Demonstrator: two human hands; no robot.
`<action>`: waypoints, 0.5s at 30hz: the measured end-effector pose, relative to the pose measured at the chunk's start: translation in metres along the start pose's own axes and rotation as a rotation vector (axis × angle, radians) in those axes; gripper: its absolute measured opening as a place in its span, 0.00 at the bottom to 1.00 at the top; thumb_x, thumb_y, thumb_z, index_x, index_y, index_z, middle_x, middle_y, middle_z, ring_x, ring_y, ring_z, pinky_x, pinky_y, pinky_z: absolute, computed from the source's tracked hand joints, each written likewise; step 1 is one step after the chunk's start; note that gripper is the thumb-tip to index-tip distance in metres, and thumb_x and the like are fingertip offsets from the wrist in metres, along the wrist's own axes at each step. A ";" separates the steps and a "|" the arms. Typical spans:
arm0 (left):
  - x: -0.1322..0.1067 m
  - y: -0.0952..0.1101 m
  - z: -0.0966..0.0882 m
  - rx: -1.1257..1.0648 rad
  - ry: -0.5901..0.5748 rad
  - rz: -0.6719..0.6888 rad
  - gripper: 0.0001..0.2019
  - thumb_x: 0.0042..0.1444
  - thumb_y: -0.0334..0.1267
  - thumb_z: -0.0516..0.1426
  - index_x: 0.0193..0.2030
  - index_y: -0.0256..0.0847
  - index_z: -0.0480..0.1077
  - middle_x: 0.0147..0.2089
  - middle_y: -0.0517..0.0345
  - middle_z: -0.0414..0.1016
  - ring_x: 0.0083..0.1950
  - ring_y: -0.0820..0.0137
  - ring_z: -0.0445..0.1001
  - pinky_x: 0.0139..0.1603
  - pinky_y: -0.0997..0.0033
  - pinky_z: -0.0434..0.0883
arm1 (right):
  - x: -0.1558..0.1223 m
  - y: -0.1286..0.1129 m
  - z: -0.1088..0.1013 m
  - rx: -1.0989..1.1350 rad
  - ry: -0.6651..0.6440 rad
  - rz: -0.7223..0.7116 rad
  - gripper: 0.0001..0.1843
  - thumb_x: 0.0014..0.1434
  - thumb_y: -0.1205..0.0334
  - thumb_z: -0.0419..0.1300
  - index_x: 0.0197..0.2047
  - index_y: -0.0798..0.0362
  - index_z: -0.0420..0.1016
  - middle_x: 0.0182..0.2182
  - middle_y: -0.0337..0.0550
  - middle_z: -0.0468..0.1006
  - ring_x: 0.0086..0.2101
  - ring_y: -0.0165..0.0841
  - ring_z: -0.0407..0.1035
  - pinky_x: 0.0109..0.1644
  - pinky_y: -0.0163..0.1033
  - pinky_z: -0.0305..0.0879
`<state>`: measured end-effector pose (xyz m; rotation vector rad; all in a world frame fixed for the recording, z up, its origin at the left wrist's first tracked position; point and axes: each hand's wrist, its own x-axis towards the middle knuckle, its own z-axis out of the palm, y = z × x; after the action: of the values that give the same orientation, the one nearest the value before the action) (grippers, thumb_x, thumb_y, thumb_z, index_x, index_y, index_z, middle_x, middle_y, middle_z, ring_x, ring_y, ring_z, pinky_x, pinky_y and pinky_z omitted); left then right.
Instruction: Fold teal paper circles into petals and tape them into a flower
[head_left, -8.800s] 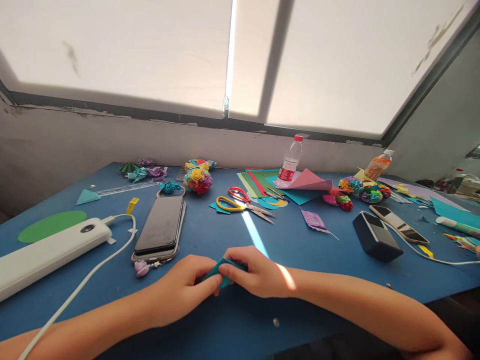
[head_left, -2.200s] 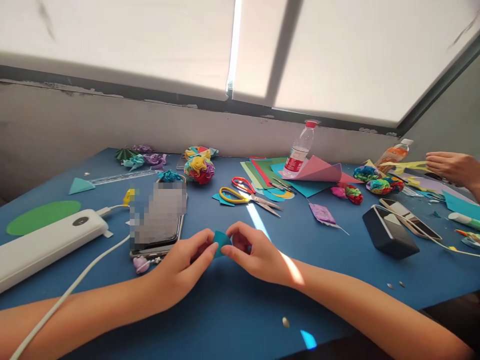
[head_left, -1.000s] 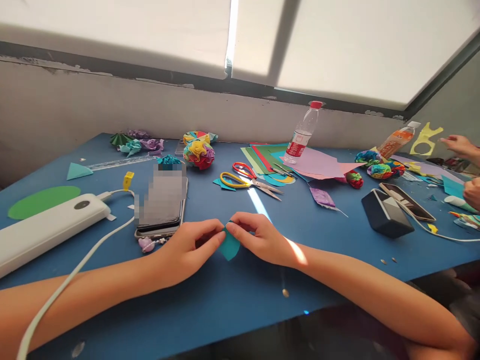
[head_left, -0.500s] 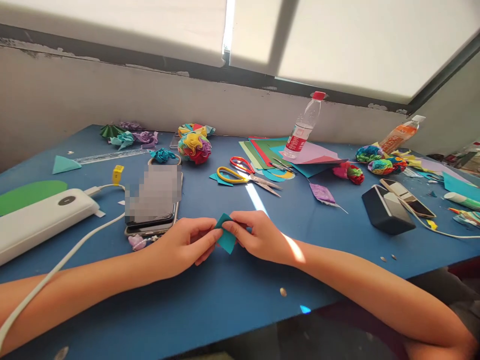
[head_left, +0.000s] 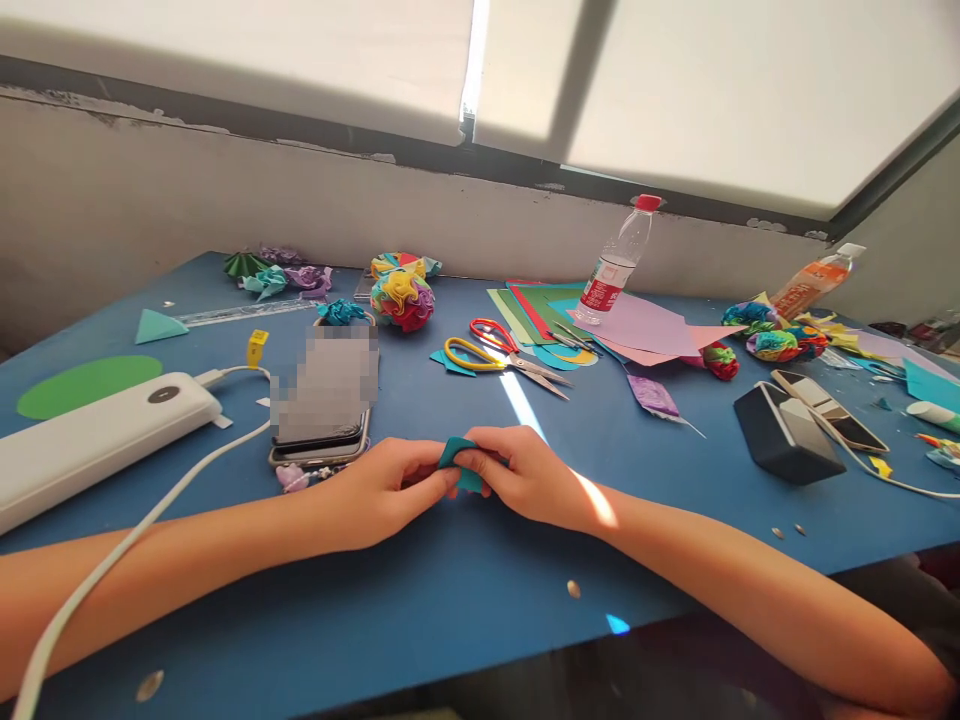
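A small piece of teal paper (head_left: pixel 470 481) is pinched between my two hands, just above the blue table (head_left: pixel 517 620). My left hand (head_left: pixel 409 490) grips its left side, thumb stretched along the front. On the other side my right hand (head_left: pixel 510 470) is closed on the paper, with the thumb pressing the top edge, which curls over. Some fingers are hidden behind the paper. Beyond my hands lie scissors (head_left: pixel 514 362) with one yellow and one red handle, on a teal scrap. A phone (head_left: pixel 322 400), partly blurred out, lies beside my left hand.
A white power bank (head_left: pixel 105 450) and its cable are at left. Paper flower balls (head_left: pixel 403 298), coloured sheets (head_left: pixel 637 325) and an upright bottle (head_left: pixel 619 260) stand along the back. At right are a black box (head_left: pixel 787 430), another phone (head_left: pixel 829 410) and an orange-drink bottle (head_left: pixel 817 280).
The teal paper was a flat diamond between my fingers; its top edge now curls under my right thumb. The view has shifted slightly, moving the scene right and down.
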<state>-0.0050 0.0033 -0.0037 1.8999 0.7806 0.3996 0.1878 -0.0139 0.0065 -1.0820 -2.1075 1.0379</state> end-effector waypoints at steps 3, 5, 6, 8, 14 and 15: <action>-0.002 0.001 0.000 0.020 0.038 -0.024 0.12 0.60 0.42 0.49 0.32 0.37 0.66 0.22 0.65 0.57 0.23 0.77 0.53 0.22 0.77 0.53 | 0.000 0.000 0.000 0.020 0.001 0.032 0.13 0.63 0.61 0.50 0.27 0.55 0.65 0.21 0.34 0.65 0.23 0.24 0.59 0.27 0.30 0.56; -0.003 0.003 0.001 -0.049 0.061 -0.047 0.12 0.60 0.42 0.49 0.33 0.37 0.66 0.20 0.66 0.55 0.21 0.77 0.52 0.20 0.77 0.52 | 0.001 0.000 0.000 0.073 -0.018 0.065 0.13 0.63 0.59 0.51 0.29 0.55 0.66 0.22 0.36 0.67 0.24 0.25 0.61 0.27 0.30 0.57; -0.003 0.004 0.001 -0.089 0.069 -0.055 0.12 0.60 0.42 0.49 0.33 0.37 0.66 0.20 0.67 0.55 0.21 0.78 0.52 0.20 0.77 0.52 | 0.002 0.001 0.000 0.098 -0.039 0.074 0.13 0.63 0.58 0.51 0.30 0.55 0.67 0.23 0.36 0.68 0.25 0.26 0.62 0.28 0.30 0.58; -0.003 0.006 0.000 -0.147 0.077 -0.067 0.12 0.59 0.43 0.50 0.32 0.37 0.66 0.19 0.67 0.55 0.20 0.78 0.52 0.20 0.77 0.52 | 0.003 0.002 -0.001 0.134 -0.088 0.074 0.13 0.63 0.58 0.51 0.31 0.56 0.68 0.25 0.38 0.70 0.26 0.26 0.63 0.29 0.31 0.59; -0.001 0.008 0.000 -0.191 0.072 -0.086 0.11 0.58 0.43 0.52 0.32 0.37 0.67 0.21 0.66 0.59 0.21 0.78 0.53 0.19 0.78 0.52 | 0.005 0.006 -0.004 0.138 -0.131 0.075 0.13 0.63 0.58 0.50 0.32 0.56 0.69 0.24 0.38 0.70 0.25 0.26 0.63 0.30 0.31 0.60; -0.001 0.007 0.000 -0.195 0.070 -0.079 0.11 0.58 0.43 0.52 0.32 0.37 0.67 0.21 0.66 0.59 0.21 0.78 0.53 0.19 0.78 0.52 | 0.005 0.006 -0.004 0.130 -0.138 0.073 0.14 0.64 0.58 0.50 0.33 0.56 0.70 0.24 0.37 0.70 0.25 0.25 0.63 0.30 0.31 0.60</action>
<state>-0.0032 0.0007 0.0026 1.6760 0.8296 0.4772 0.1910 -0.0054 0.0042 -1.0573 -2.0865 1.2995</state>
